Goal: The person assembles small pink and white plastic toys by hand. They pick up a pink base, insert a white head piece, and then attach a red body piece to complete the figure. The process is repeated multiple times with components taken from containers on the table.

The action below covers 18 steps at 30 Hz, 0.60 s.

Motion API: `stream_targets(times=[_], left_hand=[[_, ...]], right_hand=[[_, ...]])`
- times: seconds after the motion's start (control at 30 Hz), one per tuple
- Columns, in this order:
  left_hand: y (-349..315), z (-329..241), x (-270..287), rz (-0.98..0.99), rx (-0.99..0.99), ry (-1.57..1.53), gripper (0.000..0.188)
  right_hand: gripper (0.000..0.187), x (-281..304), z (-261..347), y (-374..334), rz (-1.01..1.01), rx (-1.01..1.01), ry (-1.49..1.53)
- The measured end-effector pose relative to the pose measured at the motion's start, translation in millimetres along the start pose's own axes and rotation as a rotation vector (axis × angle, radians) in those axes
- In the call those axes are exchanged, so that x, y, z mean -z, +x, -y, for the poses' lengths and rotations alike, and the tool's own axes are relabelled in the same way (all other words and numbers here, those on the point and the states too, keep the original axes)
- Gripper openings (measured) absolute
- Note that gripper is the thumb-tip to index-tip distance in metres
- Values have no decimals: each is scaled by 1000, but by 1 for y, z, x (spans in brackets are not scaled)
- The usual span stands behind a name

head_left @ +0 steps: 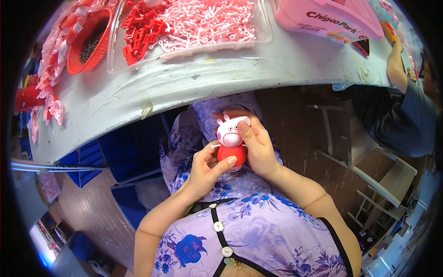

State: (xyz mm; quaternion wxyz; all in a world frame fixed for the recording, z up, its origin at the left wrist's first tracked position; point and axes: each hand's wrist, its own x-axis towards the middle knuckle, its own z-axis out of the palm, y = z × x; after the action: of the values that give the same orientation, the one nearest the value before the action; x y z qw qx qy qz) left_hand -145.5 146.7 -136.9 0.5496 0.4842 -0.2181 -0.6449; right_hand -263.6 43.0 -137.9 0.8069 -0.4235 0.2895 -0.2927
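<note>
Held over my lap is a toy pig figure (229, 138) with a pink head, a round snout and a red body. My left hand (207, 168) grips its red body from the left, with the thumb pressed across the lower front. Around the head and right side closes my right hand (256, 143), its thumb lying on the face near one eye. A small white arm of the toy pokes out by my left fingers. My fingers behind the toy are mostly hidden.
Ahead is a pale table (184, 87) bearing a clear tray (263, 39) of pink and red plastic parts. A red basket (104, 37) of small dark pieces stands left, a pink box (323, 21) right. Another person (406, 111) works at the right; blue crates (129, 152) sit below.
</note>
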Motion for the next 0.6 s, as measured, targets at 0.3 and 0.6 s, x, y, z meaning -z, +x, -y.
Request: stream_targets(times=[0.3, 0.6], left_hand=[[-14, -13, 12, 109, 57, 97, 67], [-35, -57, 23, 69, -291, 780, 59]], right_hand=[[35, -4, 19, -14, 167, 87, -241], [32, -13, 13, -20, 427, -43, -352]])
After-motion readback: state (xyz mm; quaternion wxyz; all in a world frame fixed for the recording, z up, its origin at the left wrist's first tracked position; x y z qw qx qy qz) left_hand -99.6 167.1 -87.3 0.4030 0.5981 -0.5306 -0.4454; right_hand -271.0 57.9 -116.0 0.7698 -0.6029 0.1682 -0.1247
